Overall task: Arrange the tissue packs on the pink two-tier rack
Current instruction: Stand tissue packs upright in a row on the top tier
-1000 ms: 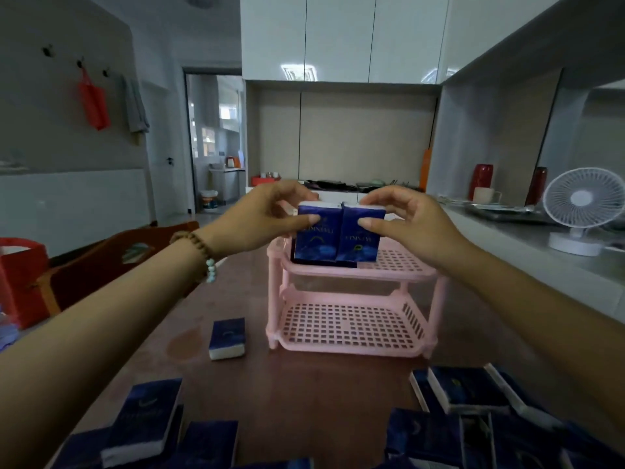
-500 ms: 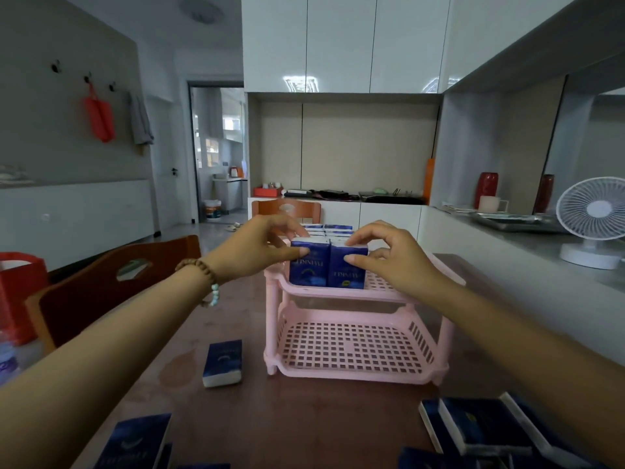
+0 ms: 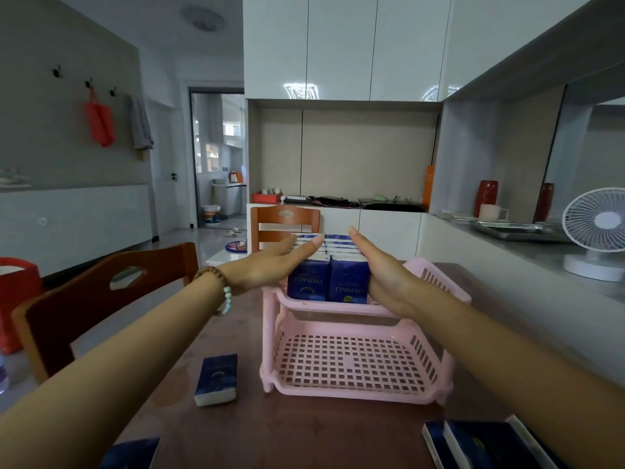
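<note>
A pink two-tier rack (image 3: pixel 355 394) stands on the brown table. Two rows of dark blue tissue packs (image 3: pixel 328 282) stand upright on its top tier. My left hand (image 3: pixel 270 265) lies flat with straight fingers against the left side of the rows. My right hand (image 3: pixel 382 272) lies flat against their right side. The lower tier holds nothing. One loose tissue pack (image 3: pixel 217 379) lies on the table left of the rack. More packs (image 3: pixel 480 445) lie at the bottom right and another (image 3: pixel 132 451) at the bottom left.
Wooden chairs stand to the left (image 3: pixel 101 299) and behind the rack (image 3: pixel 284 225). A counter on the right carries a white fan (image 3: pixel 598 231), a metal tray (image 3: pixel 517 230) and a mug (image 3: pixel 490 211). A red bag (image 3: pixel 17 299) sits at far left.
Both hands let go of the front two packs, which now stand on the top tier. The fingers straightened and moved to the outer sides of the rows.
</note>
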A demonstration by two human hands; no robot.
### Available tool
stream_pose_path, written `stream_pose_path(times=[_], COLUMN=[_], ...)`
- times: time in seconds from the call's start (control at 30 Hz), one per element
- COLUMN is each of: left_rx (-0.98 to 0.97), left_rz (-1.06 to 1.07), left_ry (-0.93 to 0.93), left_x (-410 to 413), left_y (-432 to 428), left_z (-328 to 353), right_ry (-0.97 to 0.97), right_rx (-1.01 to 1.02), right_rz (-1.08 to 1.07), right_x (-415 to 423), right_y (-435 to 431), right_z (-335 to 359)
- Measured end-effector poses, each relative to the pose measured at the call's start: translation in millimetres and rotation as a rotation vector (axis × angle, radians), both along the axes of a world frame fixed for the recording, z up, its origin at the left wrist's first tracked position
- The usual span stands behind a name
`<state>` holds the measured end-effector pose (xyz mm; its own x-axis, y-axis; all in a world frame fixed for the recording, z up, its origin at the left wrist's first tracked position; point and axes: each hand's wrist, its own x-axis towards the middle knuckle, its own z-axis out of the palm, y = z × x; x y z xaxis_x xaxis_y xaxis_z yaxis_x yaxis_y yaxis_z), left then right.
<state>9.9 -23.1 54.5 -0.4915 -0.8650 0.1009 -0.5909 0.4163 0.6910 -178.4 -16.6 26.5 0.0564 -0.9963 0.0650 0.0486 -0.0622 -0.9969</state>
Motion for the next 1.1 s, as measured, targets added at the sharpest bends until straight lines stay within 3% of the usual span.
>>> stream_pose_path(times=[0.17, 0.33, 0.5, 1.1], left_rx=[0.004, -0.040, 0.033, -0.009], left_rz=[-0.023, 0.043, 0.013, 0.003], left_ry=[0.001, 0.119, 0.207, 0.054], left_x=[0, 5, -9, -24], left_y=[-7, -24, -38, -48], left_z=[-1, 6, 12, 18], right_ry=[-0.015, 0.050, 0.109, 0.212], right_rx=[0.011, -0.054, 0.035, 0.042], right_rz=[0.010, -0.089, -0.133, -0.040], right_x=[2, -14, -11, -4], right_y=[2, -2, -23, -27], right_z=[2, 15, 23, 27])
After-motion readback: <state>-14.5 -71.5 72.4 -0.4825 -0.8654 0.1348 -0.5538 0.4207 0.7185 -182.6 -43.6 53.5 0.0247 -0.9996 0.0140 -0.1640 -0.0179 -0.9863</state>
